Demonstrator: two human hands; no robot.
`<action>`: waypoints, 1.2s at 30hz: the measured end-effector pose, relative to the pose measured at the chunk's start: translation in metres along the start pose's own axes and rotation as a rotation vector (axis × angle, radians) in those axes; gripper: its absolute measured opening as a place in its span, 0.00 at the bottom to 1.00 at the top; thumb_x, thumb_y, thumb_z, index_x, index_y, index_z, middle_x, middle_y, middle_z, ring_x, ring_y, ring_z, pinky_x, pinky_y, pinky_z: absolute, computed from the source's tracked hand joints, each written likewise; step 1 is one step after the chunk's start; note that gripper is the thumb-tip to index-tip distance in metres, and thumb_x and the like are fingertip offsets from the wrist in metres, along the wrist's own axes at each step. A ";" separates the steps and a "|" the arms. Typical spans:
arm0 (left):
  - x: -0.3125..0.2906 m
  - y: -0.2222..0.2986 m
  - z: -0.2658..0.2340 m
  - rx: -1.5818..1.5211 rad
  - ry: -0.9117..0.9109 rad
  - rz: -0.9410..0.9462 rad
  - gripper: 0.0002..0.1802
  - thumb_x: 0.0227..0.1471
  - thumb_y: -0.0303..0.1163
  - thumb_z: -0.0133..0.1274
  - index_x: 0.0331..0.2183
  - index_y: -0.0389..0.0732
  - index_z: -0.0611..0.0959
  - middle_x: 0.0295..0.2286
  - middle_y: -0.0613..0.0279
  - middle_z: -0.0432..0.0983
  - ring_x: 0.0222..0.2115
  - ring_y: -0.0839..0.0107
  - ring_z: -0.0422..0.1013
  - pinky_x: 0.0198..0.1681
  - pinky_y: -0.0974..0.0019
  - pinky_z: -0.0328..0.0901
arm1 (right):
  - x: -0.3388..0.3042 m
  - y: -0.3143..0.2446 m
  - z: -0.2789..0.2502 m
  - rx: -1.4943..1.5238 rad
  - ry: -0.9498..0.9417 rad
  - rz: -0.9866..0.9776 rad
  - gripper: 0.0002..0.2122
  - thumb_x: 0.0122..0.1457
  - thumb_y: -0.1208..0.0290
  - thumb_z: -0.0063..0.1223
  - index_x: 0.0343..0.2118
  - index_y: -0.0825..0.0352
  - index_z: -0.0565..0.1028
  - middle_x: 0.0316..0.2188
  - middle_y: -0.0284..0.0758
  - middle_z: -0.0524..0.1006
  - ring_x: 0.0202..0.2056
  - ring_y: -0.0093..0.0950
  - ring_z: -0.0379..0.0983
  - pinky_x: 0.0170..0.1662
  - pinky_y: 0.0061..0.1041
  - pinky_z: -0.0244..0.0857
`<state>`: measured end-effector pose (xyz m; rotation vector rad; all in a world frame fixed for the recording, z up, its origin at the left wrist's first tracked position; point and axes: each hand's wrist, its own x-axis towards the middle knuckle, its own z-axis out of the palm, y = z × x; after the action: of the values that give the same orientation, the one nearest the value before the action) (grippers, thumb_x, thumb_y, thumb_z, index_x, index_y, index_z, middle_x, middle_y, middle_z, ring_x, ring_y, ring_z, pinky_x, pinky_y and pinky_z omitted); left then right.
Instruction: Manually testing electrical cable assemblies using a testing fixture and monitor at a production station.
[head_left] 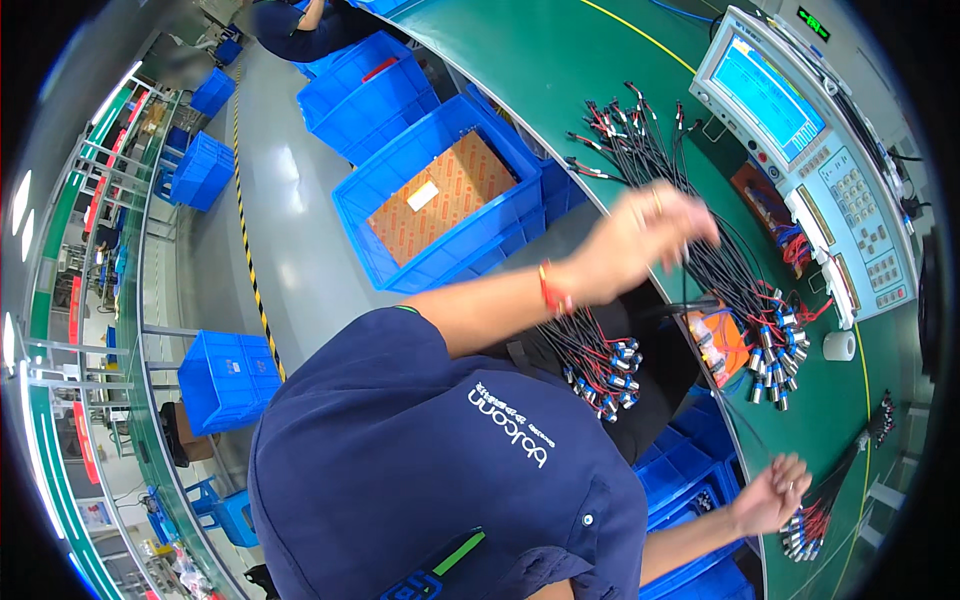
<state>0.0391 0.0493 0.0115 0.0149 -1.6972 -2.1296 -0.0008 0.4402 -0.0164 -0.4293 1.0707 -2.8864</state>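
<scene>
My left hand (655, 235), with a red bracelet at the wrist, is closed over the bench and blurred. A thin black cable hangs from its fingers past the table edge. Lower in the view, my right hand (775, 495) has its fingers curled together, and a thin dark length of cable runs up to them. Beneath and beyond my left hand lies a large bundle of black cables (715, 265), with silver-and-blue round connectors (775, 365) at one end and small plugs at the other. A smaller cable bundle (810, 530) lies beside my right hand. More connector-ended cables (605, 375) rest across my lap.
A tester with a lit screen (770, 95) stands along the bench's far side. Near it are an orange fixture (720, 340) and a white roll (839, 346). Blue crates (455, 265), one holding a cardboard box, stand beside me. A co-worker's dark sleeve (290, 30) shows farther off.
</scene>
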 end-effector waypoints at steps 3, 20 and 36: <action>0.048 0.009 -0.051 -0.039 0.207 0.119 0.15 0.60 0.39 0.50 0.34 0.37 0.84 0.14 0.72 0.67 0.16 0.84 0.63 0.21 0.78 0.60 | 0.036 0.042 0.031 0.118 -0.024 0.094 0.12 0.49 0.78 0.46 0.21 0.59 0.54 0.21 0.29 0.53 0.26 0.22 0.48 0.34 0.25 0.46; -0.024 -0.039 -0.064 0.438 -0.758 -0.443 0.13 0.59 0.33 0.51 0.40 0.36 0.82 0.32 0.60 0.81 0.35 0.72 0.75 0.41 0.68 0.68 | 0.105 0.141 0.054 -0.263 0.019 -0.047 0.05 0.50 0.80 0.35 0.28 0.71 0.66 0.24 0.34 0.63 0.28 0.24 0.57 0.37 0.23 0.55; -0.085 -0.106 -0.022 1.161 -0.863 -0.077 0.10 0.46 0.37 0.60 0.30 0.41 0.82 0.28 0.58 0.73 0.34 0.57 0.73 0.38 0.56 0.68 | 0.091 0.143 0.078 -1.493 -0.002 -0.548 0.14 0.52 0.82 0.40 0.40 0.68 0.74 0.36 0.40 0.73 0.44 0.34 0.66 0.54 0.30 0.54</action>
<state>0.0896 0.0741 -0.1140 -0.5648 -3.2065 -0.8785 -0.0763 0.2699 -0.0296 -0.7658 3.2882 -1.6775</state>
